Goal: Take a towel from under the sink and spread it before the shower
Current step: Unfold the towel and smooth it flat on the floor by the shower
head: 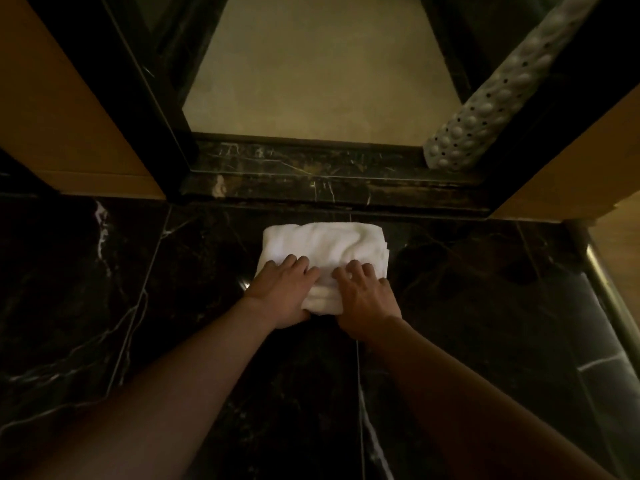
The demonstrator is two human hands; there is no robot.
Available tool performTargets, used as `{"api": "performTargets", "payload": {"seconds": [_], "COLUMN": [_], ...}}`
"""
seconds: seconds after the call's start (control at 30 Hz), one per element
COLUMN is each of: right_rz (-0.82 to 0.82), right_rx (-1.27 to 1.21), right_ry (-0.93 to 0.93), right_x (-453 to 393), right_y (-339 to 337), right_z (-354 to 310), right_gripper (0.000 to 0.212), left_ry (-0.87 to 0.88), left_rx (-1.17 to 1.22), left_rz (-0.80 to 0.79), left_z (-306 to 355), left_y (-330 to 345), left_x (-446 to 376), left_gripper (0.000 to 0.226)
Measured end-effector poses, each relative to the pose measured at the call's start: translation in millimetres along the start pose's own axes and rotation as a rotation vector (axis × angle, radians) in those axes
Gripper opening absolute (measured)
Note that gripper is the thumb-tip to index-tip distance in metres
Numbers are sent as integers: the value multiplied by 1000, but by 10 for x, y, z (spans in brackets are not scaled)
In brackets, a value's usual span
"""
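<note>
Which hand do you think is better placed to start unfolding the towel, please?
Probably the left hand: its thumb looks tucked under the folded towel near edge. The right hand rests on top.
</note>
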State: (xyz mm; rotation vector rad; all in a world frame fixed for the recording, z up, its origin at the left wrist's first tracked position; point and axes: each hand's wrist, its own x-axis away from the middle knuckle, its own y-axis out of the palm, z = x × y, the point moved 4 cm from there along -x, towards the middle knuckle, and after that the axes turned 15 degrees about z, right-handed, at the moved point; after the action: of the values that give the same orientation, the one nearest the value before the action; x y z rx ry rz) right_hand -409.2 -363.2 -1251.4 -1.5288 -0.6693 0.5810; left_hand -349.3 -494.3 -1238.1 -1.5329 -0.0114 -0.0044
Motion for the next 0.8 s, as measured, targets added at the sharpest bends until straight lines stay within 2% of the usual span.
{"api": "performTargets", "payload": {"seconds": [0.13, 0.23, 0.43, 0.57, 0.8], "right_rz": [27, 29, -3, -50, -109], "right_rx": [26, 11, 22, 106, 94], "right_ry": [-21, -35, -50, -92, -104], "right_x": [45, 49, 123, 215, 333], "right_y": [82, 74, 29, 105, 72], "right_z": [-2, 6, -44, -120, -130], "right_gripper": [80, 81, 58, 60, 58], "left_ry": [8, -1, 25, 32, 3], "left_rx": [-54, -34, -35, -143, -43], "left_rz": [13, 1, -27, -143, -190], "left_z": [60, 73, 72, 197, 315], "left_y": [60, 58, -5, 86, 62], "left_x": [22, 6, 69, 187, 241], "left_gripper": [74, 77, 56, 57, 47]}}
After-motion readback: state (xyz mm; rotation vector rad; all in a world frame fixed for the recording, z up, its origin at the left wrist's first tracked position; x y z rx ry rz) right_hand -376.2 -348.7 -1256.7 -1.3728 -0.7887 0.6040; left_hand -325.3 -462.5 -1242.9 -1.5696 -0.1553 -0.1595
